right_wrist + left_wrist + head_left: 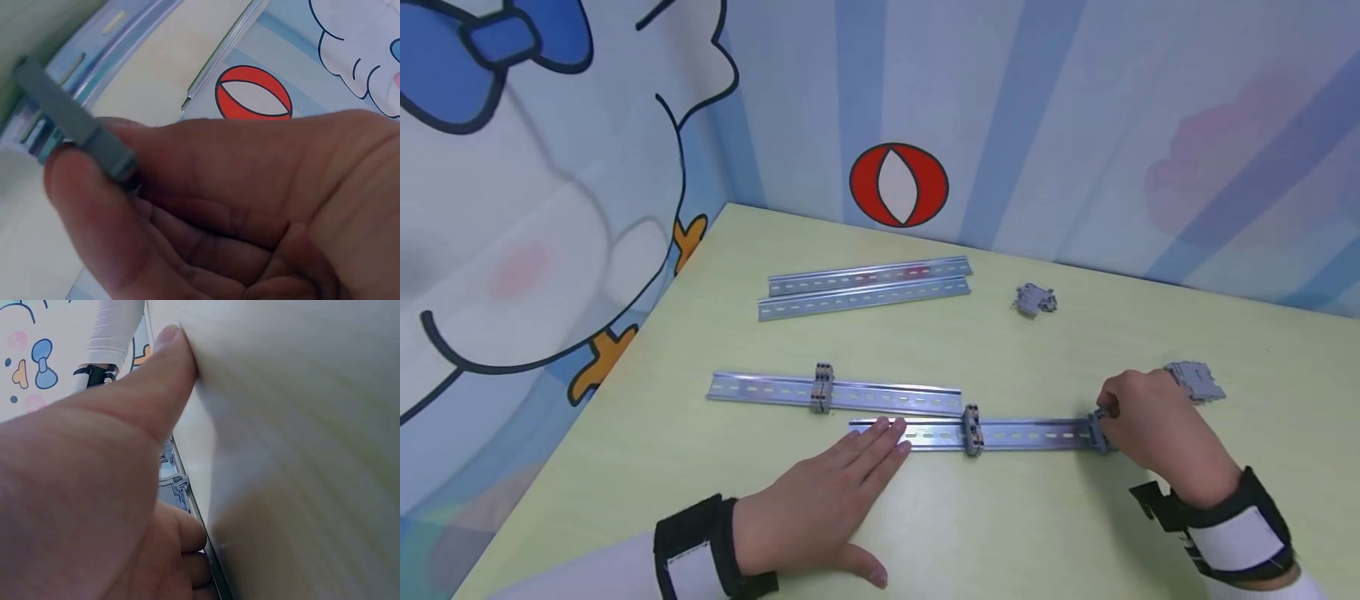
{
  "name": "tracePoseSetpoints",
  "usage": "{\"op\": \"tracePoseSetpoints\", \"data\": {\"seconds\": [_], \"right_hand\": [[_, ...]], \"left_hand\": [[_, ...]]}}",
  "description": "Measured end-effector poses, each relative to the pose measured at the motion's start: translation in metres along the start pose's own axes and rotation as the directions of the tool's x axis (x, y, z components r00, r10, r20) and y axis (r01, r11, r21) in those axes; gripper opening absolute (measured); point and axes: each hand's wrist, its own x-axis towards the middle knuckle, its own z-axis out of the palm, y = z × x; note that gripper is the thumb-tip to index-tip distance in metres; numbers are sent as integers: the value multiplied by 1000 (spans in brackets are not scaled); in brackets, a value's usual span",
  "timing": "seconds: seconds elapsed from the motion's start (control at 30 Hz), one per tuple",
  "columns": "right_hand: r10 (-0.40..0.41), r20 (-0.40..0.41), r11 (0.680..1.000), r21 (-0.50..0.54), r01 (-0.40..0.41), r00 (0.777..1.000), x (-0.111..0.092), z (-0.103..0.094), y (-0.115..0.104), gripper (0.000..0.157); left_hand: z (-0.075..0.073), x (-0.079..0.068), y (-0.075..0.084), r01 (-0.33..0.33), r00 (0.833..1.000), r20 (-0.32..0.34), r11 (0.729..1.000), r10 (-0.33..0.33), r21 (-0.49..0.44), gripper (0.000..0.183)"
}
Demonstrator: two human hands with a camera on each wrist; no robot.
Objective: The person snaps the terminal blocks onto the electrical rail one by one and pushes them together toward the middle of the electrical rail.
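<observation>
My left hand lies with straight fingers on the left part of the near metal DIN rail. At that rail's right end, my right hand pinches a grey terminal block; in the right wrist view the block sits between thumb and forefinger, overlapping the slotted rail. Another terminal block stands mounted across the middle of the near rail. Just behind runs a second DIN rail, carrying a terminal block left of its middle.
Two more DIN rails lie side by side toward the back of the pale yellow table. Loose grey terminal blocks rest at the back right, and others lie just beyond my right hand. Printed panels stand behind and left.
</observation>
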Motion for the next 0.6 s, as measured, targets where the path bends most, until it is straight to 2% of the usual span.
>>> {"op": "tracePoseSetpoints", "data": {"seconds": [0.13,0.27,0.4,0.53,0.6], "right_hand": [[17,50,999,30,-19,999,4,-1,2,9],[31,173,984,169,-61,984,6,-6,14,20],[2,324,937,330,-115,946,6,-14,33,41],[-107,392,871,479,-104,914,5,-20,55,49],[-170,415,829,551,-98,894,6,-20,64,51]], "left_hand": [[0,-1,-1,2,1000,4,1000,-2,0,116],[1,-1,-2,4,1000,5,1000,-4,2,116],[0,-2,-3,0,1000,1,1000,0,-3,115],[0,0,-2,1,1000,5,1000,0,-13,115],[0,0,-2,-1,1000,5,1000,1,-17,115]]}}
